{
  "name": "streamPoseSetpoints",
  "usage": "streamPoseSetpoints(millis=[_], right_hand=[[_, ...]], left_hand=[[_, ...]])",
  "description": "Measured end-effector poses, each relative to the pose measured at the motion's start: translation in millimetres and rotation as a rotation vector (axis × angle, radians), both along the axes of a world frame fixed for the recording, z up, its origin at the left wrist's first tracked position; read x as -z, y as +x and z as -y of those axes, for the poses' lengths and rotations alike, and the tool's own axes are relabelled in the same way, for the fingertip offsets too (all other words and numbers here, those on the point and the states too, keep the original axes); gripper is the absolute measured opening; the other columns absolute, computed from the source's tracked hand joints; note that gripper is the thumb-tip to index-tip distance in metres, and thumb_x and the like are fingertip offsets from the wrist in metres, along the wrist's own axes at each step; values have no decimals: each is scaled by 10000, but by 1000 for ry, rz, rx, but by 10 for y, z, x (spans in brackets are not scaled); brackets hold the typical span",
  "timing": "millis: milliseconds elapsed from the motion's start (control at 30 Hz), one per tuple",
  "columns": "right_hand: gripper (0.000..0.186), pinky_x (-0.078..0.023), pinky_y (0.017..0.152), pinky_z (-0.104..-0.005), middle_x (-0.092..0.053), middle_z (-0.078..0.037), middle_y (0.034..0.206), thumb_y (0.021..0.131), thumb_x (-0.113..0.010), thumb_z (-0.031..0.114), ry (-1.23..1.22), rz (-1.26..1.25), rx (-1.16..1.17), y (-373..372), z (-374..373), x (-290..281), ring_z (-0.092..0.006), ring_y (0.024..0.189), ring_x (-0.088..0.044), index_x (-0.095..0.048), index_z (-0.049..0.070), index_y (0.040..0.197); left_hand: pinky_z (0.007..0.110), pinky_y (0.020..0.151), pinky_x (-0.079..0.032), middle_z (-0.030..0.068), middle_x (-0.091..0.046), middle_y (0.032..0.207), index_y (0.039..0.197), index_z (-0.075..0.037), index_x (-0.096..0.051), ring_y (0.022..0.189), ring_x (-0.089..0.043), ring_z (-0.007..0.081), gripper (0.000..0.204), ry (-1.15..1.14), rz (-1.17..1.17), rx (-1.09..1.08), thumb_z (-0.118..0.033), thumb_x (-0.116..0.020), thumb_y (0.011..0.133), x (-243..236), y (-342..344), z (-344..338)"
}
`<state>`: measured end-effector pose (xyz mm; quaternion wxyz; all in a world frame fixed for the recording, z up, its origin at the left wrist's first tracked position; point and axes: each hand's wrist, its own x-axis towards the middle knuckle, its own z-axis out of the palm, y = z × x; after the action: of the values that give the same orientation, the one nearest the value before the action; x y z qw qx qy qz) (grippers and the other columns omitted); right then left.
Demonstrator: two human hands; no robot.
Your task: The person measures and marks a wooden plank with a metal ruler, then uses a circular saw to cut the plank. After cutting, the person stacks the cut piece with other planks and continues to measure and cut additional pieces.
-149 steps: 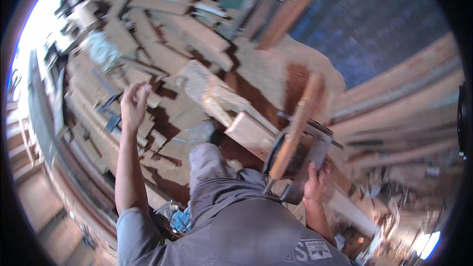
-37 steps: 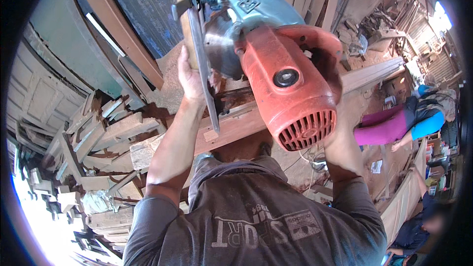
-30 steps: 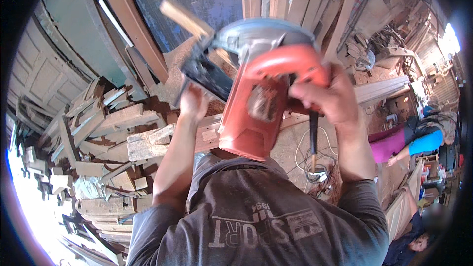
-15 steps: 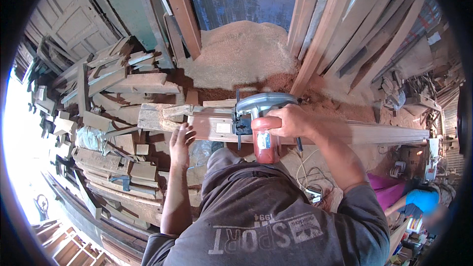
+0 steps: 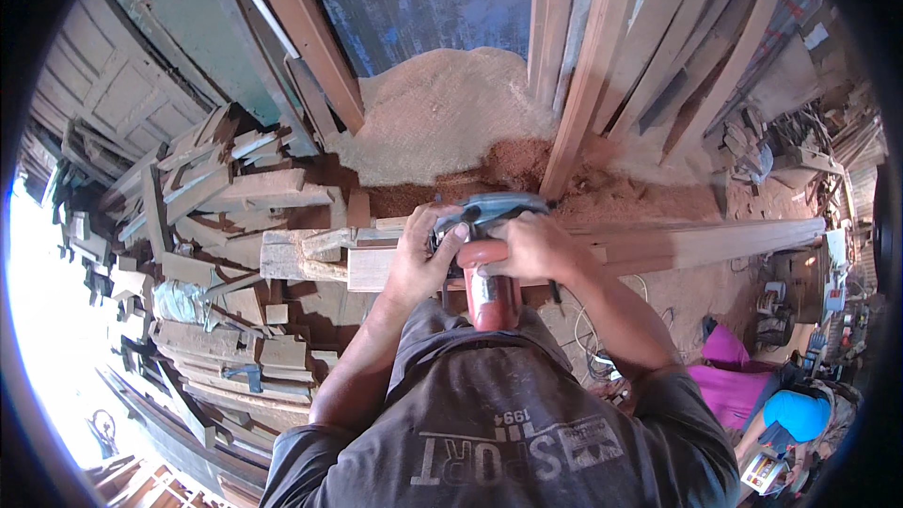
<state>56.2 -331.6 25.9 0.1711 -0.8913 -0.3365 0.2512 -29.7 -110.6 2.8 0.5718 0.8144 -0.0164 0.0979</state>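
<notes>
A circular saw [image 5: 492, 301] with a red housing and a silvery blade guard sits on a pale reddish board [image 5: 374, 269] stretching crosswise before me. My left hand [image 5: 419, 254] grips the saw's front part, thumb up along its left side. My right hand [image 5: 527, 246] is closed on the rear handle, fingers over the red grip. The blade is hidden. A weathered wood block [image 5: 292, 254] lies at the board's left end.
Piled offcuts [image 5: 207, 320] fill the left. Upright planks [image 5: 583, 85] and a blue panel [image 5: 395, 0] stand beyond a sawdust heap [image 5: 442, 108]. Cords [image 5: 593, 339] lie on the floor. A person in blue and magenta [image 5: 790, 414] is at lower right.
The saw, held up and turned over about a second ago, has come down onto the board. My left hand has moved rightward from the board's left part onto the saw's front.
</notes>
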Motion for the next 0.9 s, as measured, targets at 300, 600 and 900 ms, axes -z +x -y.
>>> streamPoseSetpoints(millis=[300,600,900], right_hand=[[651,-568,849,-535,-744,-270,968,826,-818,572,48,44,21,-180,52,-106,-466,946,-716,-733,5,1134],[316,-481,870,-333,-612,-68,1040,1067,-664,361,1389,-313,232,-440,378,-858,-145,929,-580,-623,48,1089],[326,-426,873,-356,-481,-52,1052,1096,-583,399,1758,-703,5,-692,202,-1273,-164,991,-463,-510,98,995]], left_hand=[[434,983,-514,187,-691,1122,1146,-8,-724,1095,-650,359,267,79,22,27,-203,-760,967,39,68,105],[360,900,-553,141,-756,1075,1122,4,-733,973,-719,226,175,-299,153,142,-103,-748,985,-830,138,282],[349,796,-568,100,-693,982,1057,-28,-773,911,-702,239,237,-240,530,372,0,-861,839,-1848,117,575]])
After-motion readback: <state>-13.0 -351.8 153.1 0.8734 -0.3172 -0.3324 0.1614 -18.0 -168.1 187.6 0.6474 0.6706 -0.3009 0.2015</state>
